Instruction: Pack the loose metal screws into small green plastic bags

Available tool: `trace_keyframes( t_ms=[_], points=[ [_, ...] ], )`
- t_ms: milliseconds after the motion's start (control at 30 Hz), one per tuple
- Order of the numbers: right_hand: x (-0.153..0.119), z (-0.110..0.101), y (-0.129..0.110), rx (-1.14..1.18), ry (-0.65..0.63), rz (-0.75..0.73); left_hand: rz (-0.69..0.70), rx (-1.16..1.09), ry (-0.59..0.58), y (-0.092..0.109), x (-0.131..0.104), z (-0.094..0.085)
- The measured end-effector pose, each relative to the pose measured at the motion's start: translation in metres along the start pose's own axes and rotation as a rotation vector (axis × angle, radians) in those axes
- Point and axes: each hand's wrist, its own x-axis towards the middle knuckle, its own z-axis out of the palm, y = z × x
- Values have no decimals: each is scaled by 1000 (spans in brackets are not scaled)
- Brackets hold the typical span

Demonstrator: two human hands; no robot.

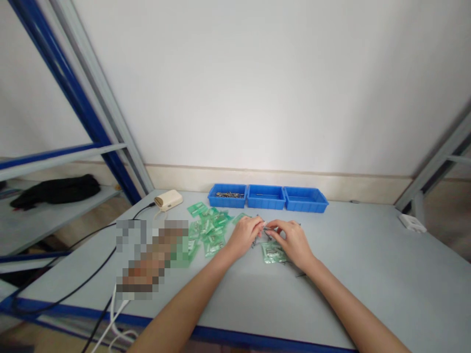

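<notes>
My left hand (246, 235) and my right hand (291, 239) are close together over the middle of the grey table. The left fingers are closed around something I cannot make out. Between my right thumb and forefinger is a thin metal screw (270, 228). A green-printed plastic packet (273, 253) with metal pieces in it lies just below my hands. Loose screws (300, 274) are scattered near my right wrist. To the left lies a pile of similar green packets (210, 226).
Three blue bins (265, 197) stand in a row at the back; the left one holds many screws (228, 195). A cream device (168, 200) with cables sits at the back left. A white socket block (412, 223) is at the right. A pixelated area covers the left front.
</notes>
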Motion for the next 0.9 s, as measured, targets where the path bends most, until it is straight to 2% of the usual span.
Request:
trace_keyframes(
  t_ms=[133,300,467,667,800,900],
  points=[
    [-3,0,-2,-90,19,-19,-43,-171,-55,1,0,2],
    [-2,-3,0,-90,72,47,-34,-326,-22,4,0,3],
    [-2,-1,2,-84,12,15,-8,-304,-15,5,-1,3],
    [-5,-1,1,-70,38,-8,-3,-271,-10,7,-2,3],
    [-4,-3,1,-36,79,16,29,-279,68,6,-2,2],
    [-3,-4,2,-15,95,17,48,-234,61,5,-1,0]
  ],
)
